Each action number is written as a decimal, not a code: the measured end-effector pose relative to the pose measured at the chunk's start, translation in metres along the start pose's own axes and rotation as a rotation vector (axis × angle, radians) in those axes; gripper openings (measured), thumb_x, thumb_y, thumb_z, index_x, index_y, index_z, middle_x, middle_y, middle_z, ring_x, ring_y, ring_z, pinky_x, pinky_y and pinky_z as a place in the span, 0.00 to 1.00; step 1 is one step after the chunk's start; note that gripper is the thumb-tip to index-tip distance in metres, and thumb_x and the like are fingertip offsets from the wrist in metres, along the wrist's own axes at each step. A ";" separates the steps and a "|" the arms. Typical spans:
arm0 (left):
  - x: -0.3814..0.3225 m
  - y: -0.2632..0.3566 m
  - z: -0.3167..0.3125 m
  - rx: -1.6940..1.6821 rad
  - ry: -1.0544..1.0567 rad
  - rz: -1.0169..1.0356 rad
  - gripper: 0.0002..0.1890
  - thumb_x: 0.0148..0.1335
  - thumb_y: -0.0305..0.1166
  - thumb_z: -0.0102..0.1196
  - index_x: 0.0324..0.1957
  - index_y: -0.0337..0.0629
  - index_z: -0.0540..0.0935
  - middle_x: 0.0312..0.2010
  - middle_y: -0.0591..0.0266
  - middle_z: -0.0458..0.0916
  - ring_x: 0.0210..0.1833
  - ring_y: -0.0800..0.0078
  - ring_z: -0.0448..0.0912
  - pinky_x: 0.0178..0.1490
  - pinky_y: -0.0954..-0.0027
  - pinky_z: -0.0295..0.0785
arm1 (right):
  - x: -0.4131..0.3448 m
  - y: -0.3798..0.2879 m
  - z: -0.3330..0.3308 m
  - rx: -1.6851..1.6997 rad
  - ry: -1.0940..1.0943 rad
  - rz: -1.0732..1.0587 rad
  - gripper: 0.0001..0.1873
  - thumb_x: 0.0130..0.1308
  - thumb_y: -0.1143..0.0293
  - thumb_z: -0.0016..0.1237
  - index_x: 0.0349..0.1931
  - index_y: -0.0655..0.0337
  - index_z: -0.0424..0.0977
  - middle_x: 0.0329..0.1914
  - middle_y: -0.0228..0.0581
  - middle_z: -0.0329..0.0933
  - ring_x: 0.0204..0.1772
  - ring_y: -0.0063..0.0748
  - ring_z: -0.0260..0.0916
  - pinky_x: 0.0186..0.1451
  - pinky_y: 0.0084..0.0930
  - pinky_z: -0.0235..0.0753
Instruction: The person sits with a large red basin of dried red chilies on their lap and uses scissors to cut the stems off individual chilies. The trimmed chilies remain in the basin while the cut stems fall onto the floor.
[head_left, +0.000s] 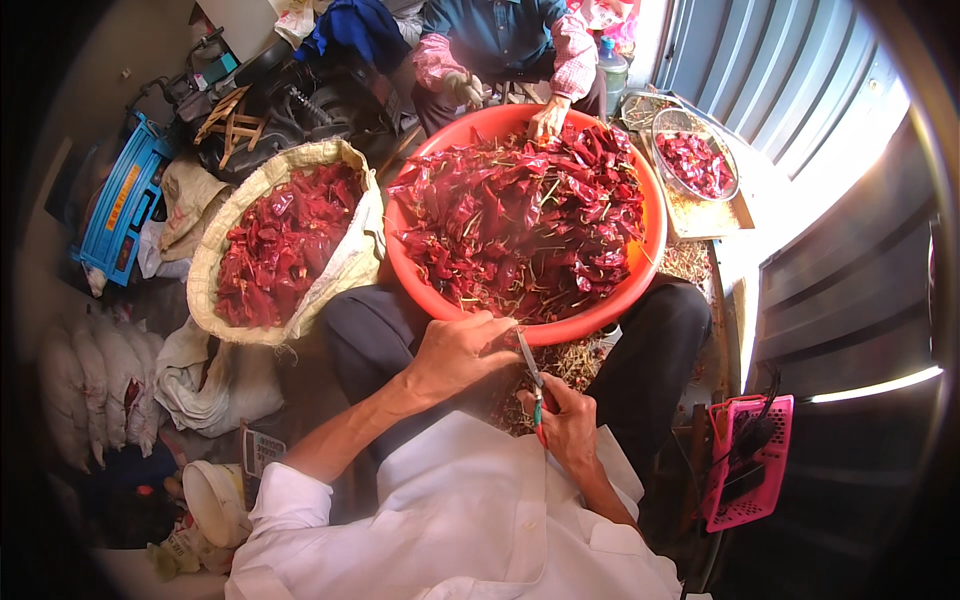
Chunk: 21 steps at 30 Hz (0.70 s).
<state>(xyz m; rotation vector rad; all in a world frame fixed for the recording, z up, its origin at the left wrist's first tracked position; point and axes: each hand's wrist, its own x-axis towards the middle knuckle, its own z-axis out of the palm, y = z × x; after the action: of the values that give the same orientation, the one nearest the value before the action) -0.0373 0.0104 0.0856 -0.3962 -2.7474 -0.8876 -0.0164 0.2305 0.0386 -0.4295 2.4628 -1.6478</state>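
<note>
My left hand (457, 349) is at the near rim of a red plastic basin (651, 262), its thumb and fingers closed around a dark red dried chili that is mostly hidden by them. In my right hand (571, 416) is a pair of scissors (531, 361) with green and red handles. Its blades point up toward the left fingertips. Dried red chilies (517, 217) with pale stems are heaped in the basin, which sits between my knees.
Left of the basin, a woven sack (201, 262) holds red chili pieces (289, 240). Opposite me, another person's bare hand (550, 118) reaches into the basin; their other hand is gloved (465, 88). A clear bowl of chilies (696, 163) stands right, above stem scraps (686, 262). A pink basket (780, 465) hangs lower right.
</note>
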 end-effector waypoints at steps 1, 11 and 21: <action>0.002 0.001 0.000 0.026 -0.027 -0.005 0.21 0.59 0.35 0.72 0.55 0.44 0.85 0.33 0.58 0.81 0.30 0.59 0.83 0.34 0.61 0.77 | -0.002 -0.002 0.000 0.082 -0.002 0.020 0.13 0.64 0.71 0.65 0.48 0.62 0.84 0.17 0.39 0.72 0.21 0.21 0.69 0.27 0.29 0.71; -0.010 -0.010 -0.001 -0.147 -0.036 0.106 0.16 0.62 0.23 0.67 0.52 0.36 0.84 0.35 0.52 0.81 0.35 0.53 0.82 0.37 0.60 0.76 | -0.014 -0.027 -0.016 0.609 -0.316 0.530 0.20 0.66 0.62 0.64 0.51 0.69 0.82 0.24 0.31 0.80 0.20 0.12 0.64 0.22 0.16 0.60; -0.007 -0.020 0.004 -0.288 -0.075 0.086 0.11 0.64 0.22 0.64 0.48 0.36 0.84 0.34 0.52 0.80 0.36 0.51 0.80 0.39 0.58 0.74 | -0.018 -0.022 -0.006 0.890 -0.334 0.574 0.16 0.70 0.67 0.62 0.50 0.69 0.82 0.23 0.30 0.77 0.20 0.15 0.65 0.22 0.18 0.61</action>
<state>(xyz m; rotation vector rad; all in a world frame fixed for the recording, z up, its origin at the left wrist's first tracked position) -0.0373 -0.0037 0.0693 -0.6052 -2.6479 -1.2731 0.0024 0.2335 0.0607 0.1163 1.2448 -1.9461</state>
